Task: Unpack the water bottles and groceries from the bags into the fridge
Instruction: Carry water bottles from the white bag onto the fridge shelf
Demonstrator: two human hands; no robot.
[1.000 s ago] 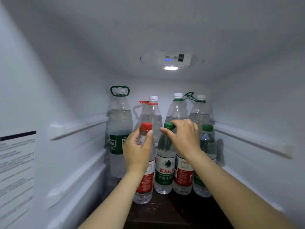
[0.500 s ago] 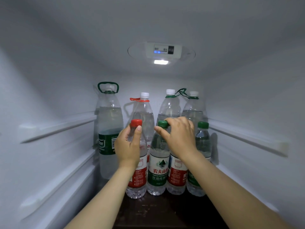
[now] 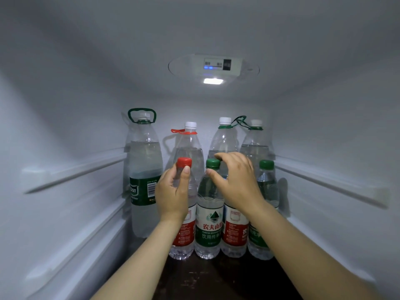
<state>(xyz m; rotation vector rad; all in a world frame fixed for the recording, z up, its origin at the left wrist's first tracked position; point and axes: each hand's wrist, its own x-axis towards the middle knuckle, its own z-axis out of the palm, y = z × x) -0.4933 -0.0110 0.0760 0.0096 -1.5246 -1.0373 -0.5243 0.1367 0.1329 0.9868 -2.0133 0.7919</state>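
White fridge (image 3: 65, 131), dark shelf (image 3: 216, 276): left hand (image 3: 173, 195) grips the red-capped bottle (image 3: 184, 233).

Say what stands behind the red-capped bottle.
A taller white-capped bottle with a red carry ring. The left hand and the red-capped bottle cover its lower half.

Left hand (image 3: 173, 192) and right hand (image 3: 238, 187), both were bare!
The forearms (image 3: 303, 252) were uncovered right to the frame's edge, slim and smooth, and the left thumbnail (image 3: 186, 169) was short and plain.
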